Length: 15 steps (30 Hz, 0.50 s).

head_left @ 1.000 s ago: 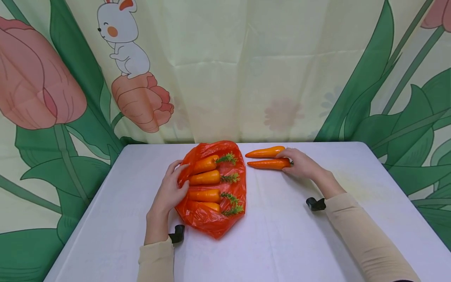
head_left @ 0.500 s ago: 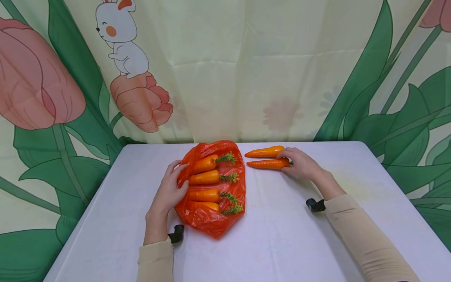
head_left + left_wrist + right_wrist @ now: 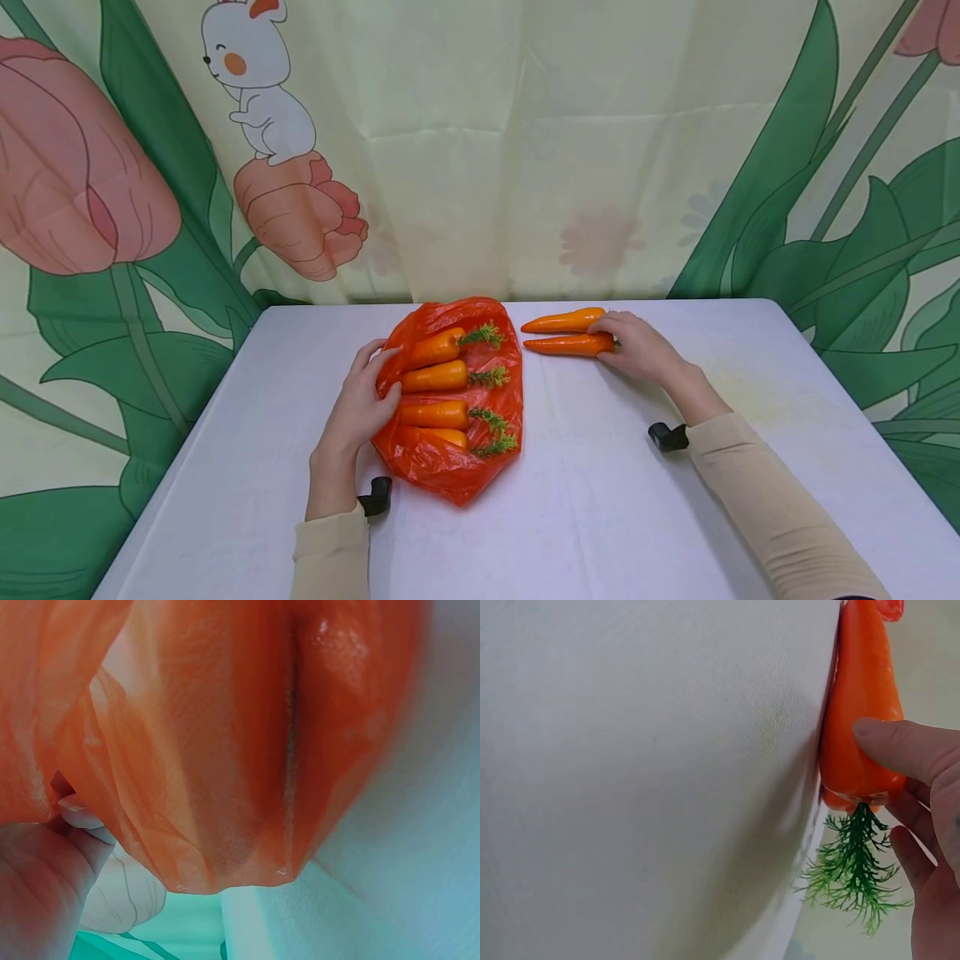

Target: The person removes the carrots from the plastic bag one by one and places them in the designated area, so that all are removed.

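Curling round the left edge of the red plastic bag (image 3: 450, 483), the left grip (image 3: 362, 404) had its film pinched. Just right of it, 4 carrots (image 3: 437, 377) lay inside, tops pointing away. The work looked part-way: 4 in, 2 outside on the tabletop (image 3: 562, 517). Of those 2, the nearer carrot (image 3: 566, 345) was held at its leafy end by the right grip (image 3: 643, 346); whether that also held the farther carrot (image 3: 561, 321), just beyond, was unclear.
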Each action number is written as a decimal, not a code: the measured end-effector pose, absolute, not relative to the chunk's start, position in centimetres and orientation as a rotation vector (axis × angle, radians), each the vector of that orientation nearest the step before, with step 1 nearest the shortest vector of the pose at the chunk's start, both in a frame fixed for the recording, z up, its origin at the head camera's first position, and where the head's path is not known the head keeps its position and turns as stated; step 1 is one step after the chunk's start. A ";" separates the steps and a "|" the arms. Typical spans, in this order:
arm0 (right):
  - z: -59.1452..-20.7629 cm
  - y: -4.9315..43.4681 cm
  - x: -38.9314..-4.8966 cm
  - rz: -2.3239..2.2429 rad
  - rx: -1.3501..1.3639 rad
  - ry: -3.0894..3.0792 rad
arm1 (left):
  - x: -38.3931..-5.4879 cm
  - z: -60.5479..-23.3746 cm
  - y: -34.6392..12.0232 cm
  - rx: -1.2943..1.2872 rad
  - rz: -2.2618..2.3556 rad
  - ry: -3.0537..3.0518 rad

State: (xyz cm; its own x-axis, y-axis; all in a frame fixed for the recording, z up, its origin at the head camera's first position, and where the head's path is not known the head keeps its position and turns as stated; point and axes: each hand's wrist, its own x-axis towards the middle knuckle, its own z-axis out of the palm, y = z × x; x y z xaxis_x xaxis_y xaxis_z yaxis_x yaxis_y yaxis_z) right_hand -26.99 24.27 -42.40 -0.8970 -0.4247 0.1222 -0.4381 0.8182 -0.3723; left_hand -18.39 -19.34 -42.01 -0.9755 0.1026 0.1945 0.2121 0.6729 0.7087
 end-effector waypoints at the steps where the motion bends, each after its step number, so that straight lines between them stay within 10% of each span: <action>1: -42.4 24.3 -27.0 0.628 0.694 -2.971 | -18.4 -42.0 -19.3 -0.265 -1.188 -2.743; 15: -41.6 24.6 -26.3 0.657 0.656 -2.989 | -18.4 -41.8 -19.3 -0.258 -1.207 -2.754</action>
